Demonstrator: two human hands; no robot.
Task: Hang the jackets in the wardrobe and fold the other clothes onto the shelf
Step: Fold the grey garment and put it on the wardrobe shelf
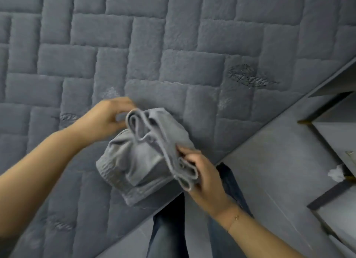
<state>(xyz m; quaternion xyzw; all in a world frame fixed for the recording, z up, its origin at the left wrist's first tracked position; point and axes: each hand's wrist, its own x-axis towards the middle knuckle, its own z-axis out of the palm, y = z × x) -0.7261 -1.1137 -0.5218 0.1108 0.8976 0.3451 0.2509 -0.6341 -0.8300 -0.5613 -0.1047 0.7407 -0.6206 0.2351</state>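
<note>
Head view, looking straight down. Nearest the camera: person's legs in dark jeans [167, 234], standing on grey tiled floor [269, 171] at the near edge of a grey rug [173, 45].

Right hand [202, 173], thin bracelet [236, 217] on the wrist, grips the folded edge layers of a small grey garment [138, 161]; fingers curled round the fabric, thumb on top. Garment is ribbed knit with a wide elastic-looking band along its lower left side and narrow strap-like loops at the top. It is held up in the air above the near edge of the rug, partly folded, bulk hanging between both hands. Exact type of clothing cannot be told.

Left hand [107, 117] is beyond and to the left, at the garment's upper loop; fingers curled, thumb and fingertips at the loop's edge. Motion blur there, so whether it actually pinches the cloth cannot be told.

Rug has a quilted brick-like pattern with a few scuffed patches, fills most of the view out to the far edge.

Right side: pale furniture panels [335, 111] with dark gaps, a crumpled white scrap [336, 173] beside them on the floor.
</note>
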